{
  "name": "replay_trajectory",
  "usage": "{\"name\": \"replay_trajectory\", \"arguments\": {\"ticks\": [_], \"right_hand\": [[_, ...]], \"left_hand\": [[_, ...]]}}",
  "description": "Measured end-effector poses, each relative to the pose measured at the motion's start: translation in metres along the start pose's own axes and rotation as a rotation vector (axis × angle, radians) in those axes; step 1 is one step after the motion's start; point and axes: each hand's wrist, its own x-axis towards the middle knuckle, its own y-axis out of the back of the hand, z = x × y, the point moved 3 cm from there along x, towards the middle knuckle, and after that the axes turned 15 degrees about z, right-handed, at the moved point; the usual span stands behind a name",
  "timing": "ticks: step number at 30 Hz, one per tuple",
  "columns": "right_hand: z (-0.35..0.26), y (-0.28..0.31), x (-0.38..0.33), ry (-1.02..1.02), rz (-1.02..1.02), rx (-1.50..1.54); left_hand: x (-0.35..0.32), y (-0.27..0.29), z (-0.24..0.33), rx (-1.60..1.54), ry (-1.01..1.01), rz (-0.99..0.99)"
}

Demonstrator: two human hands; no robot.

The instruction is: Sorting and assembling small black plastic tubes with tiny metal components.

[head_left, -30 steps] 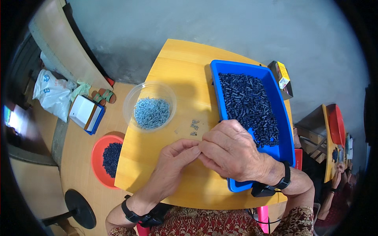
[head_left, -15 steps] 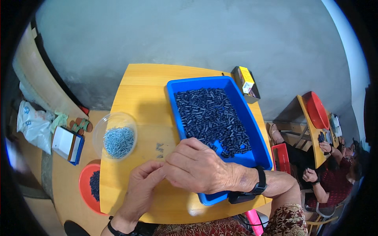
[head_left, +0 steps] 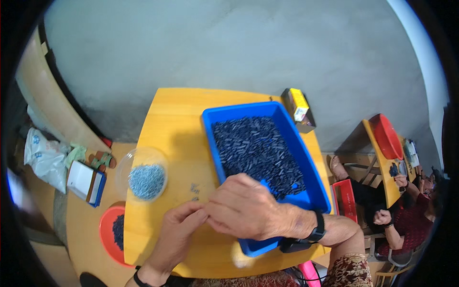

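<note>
Dark pieces point(head_left: 256, 148) — likely light — are best gripped mid-length; left hand point(head_left: 174, 230) and right hand point(head_left: 248, 206) are pinched closed, contents indiscernible.

Unreadable print marks a white bag point(head_left: 44, 155) well left of the left hand point(head_left: 173, 234) and a yellow box point(head_left: 298, 102) beyond the right hand point(head_left: 248, 208).

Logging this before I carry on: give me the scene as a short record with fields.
Hands: left hand and right hand meet at the fingers; anything held is hidden
Blue rectangular plastic tray: many small black cylindrical pieces
Round clear plastic tub: small silvery pieces
Yellow wood-toned table: few small greyish bits between tub and tray
</note>
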Motion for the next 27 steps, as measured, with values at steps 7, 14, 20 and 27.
{"name": "replay_trajectory", "arguments": {"ticks": [7,14,20,27], "right_hand": [[0.004,0.009,0.002,-0.155,-0.041,0.103],[0.000,0.008,0.005,-0.031,0.032,0.015],[0.013,0.009,0.004,-0.013,0.018,0.055],[0.013,0.026,0.005,0.013,-0.044,-0.006]], "left_hand": [[-0.001,-0.007,0.001,-0.041,-0.065,-0.123],[0.002,-0.005,-0.004,-0.076,0.006,-0.123],[0.004,-0.014,0.009,-0.071,-0.071,-0.120],[0.003,-0.027,0.004,-0.033,-0.060,-0.142]]}}
